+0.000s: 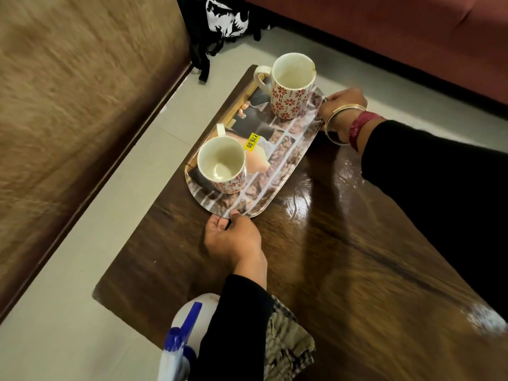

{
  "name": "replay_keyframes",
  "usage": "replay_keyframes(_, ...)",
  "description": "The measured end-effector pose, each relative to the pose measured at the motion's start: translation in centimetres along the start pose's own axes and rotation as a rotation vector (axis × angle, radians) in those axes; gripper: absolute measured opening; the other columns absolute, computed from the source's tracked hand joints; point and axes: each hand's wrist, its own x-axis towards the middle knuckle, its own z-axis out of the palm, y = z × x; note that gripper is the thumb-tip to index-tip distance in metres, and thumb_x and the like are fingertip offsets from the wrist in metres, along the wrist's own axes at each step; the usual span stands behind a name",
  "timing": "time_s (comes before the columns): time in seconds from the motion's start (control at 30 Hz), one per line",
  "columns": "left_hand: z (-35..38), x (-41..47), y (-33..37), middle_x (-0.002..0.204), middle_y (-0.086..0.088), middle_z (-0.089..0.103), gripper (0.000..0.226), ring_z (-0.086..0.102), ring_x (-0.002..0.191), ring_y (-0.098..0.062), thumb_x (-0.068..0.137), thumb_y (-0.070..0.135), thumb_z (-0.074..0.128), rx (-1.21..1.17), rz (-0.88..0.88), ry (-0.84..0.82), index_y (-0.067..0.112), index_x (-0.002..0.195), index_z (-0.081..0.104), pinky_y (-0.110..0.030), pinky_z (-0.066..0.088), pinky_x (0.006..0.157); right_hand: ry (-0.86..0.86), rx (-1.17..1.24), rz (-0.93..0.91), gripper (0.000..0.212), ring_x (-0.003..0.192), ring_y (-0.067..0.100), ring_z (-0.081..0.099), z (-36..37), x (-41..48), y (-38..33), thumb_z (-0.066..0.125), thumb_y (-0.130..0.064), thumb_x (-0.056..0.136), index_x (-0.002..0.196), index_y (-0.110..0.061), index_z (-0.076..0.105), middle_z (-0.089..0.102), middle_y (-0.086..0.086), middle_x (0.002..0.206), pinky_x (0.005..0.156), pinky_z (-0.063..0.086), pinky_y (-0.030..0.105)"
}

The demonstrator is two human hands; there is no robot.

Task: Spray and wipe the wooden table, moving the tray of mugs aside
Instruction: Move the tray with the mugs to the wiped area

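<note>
A printed oblong tray (286, 158) lies at the far left corner of the glossy dark wooden table (343, 257). Two empty white mugs with red flower patterns stand on it: a tall one (292, 88) at the far end and another (221, 166) at the near end. My left hand (233, 240) grips the tray's near rim. My right hand (342, 111), with bangles at the wrist, grips its far right rim. A white spray bottle (184, 342) with a blue trigger stands at the table's near left edge, partly hidden by my left sleeve.
A brown upholstered seat (68, 119) runs along the left, a reddish sofa (384, 31) across the back. A black and white bag (222, 23) lies on the pale tiled floor (68, 312) between them. A patterned cloth (286, 345) hangs by my left arm.
</note>
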Motion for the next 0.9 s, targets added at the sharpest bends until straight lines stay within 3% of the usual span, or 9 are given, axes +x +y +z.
replay_keyframes(0.17,-0.7,-1.5,-0.7,0.109,-0.016,0.074,0.033,0.074,0.097,-0.028,0.094,-0.003,0.064,0.095,0.018,-0.073,-0.002,0.128,0.062,-0.038,0.061,0.088,0.054,0.116,0.086,0.013,0.085,0.021,0.075,-3.8,-1.6,4.8,0.086,-0.019,0.079,0.09,-0.017,0.081,0.075,0.001,0.089,0.08,0.064,0.036)
replay_keyframes(0.3,-2.1,-3.4,-1.7,0.112,-0.038,0.066,0.029,0.068,0.104,-0.046,0.092,-0.001,0.065,0.244,0.179,-0.2,-0.016,0.117,0.06,-0.031,0.053,0.079,0.125,0.262,0.215,0.012,0.071,0.017,0.076,-8.2,-3.2,12.2,0.079,-0.021,0.06,0.058,-0.031,0.075,0.073,-0.011,0.065,0.072,0.067,0.043)
replay_keyframes(0.4,-3.5,-6.0,-2.6,0.11,-0.031,0.071,0.027,0.074,0.091,-0.027,0.092,0.001,0.067,0.379,0.277,-0.282,-0.011,0.115,0.065,-0.026,0.05,0.077,0.143,0.327,0.307,0.008,0.073,0.022,0.078,-12.3,-5.3,19.3,0.075,-0.03,0.061,0.068,-0.028,0.078,0.077,0.0,0.071,0.068,0.066,0.048)
replay_keyframes(0.47,-4.1,-7.9,-3.4,0.11,-0.032,0.069,0.027,0.061,0.079,-0.012,0.092,0.001,0.068,0.47,0.325,-0.35,-0.013,0.114,0.064,-0.026,0.049,0.077,0.19,0.407,0.39,0.022,0.074,0.022,0.078,-15.1,-7.8,24.0,0.076,-0.036,0.054,0.073,-0.026,0.079,0.078,-0.001,0.072,0.072,0.066,0.047)
replay_keyframes(0.53,-4.5,-10.2,-4.9,0.105,-0.03,0.071,0.023,0.058,0.075,-0.008,0.091,0.001,0.069,0.552,0.341,-0.446,-0.007,0.112,0.066,-0.029,0.052,0.081,0.295,0.461,0.444,0.026,0.073,0.021,0.078,-17.8,-9.9,30.0,0.073,-0.039,0.051,0.075,-0.032,0.079,0.076,-0.005,0.068,0.072,0.066,0.046)
replay_keyframes(0.63,-4.9,-13.4,-7.0,0.072,0.002,0.068,0.017,0.061,0.065,-0.002,0.092,-0.001,0.068,0.635,0.348,-0.612,0.009,0.105,0.071,-0.039,0.059,0.09,0.413,0.493,0.511,0.021,0.07,0.02,0.077,-22.1,-15.3,34.7,0.069,-0.038,0.052,0.071,-0.035,0.078,0.074,-0.006,0.064,0.072,0.066,0.047)
replay_keyframes(0.7,-5.1,-15.6,-8.6,0.069,0.012,0.064,0.02,0.063,0.065,-0.002,0.092,0.0,0.068,0.704,0.389,-0.701,0.018,0.096,0.073,-0.038,0.061,0.089,0.465,0.547,0.564,0.004,0.064,0.017,0.075,-25.2,-19.3,35.9,0.078,-0.024,0.065,0.066,-0.027,0.076,0.072,-0.008,0.063,0.072,0.066,0.046)
replay_keyframes(0.8,-5.7,-18.9,-11.0,0.077,0.011,0.067,0.028,0.064,0.07,-0.004,0.092,-0.002,0.068,0.766,0.428,-0.766,0.026,0.09,0.067,-0.029,0.057,0.085,0.538,0.603,0.632,0.027,0.056,0.011,0.066,-28.2,-23.7,39.1,0.079,-0.003,0.08,0.061,-0.018,0.069,0.064,-0.005,0.061,0.071,0.066,0.042)
replay_keyframes(0.9,-5.7,-21.5,-13.6,0.082,0.011,0.066,0.027,0.067,0.078,-0.009,0.093,-0.003,0.067,0.802,0.451,-0.805,0.024,0.1,0.064,-0.033,0.056,0.09,0.588,0.687,0.641,0.03,0.061,0.014,0.065,-30.4,-26.4,43.0,0.077,0.002,0.086,0.066,-0.018,0.067,0.061,0.0,0.065,0.061,0.064,0.032)
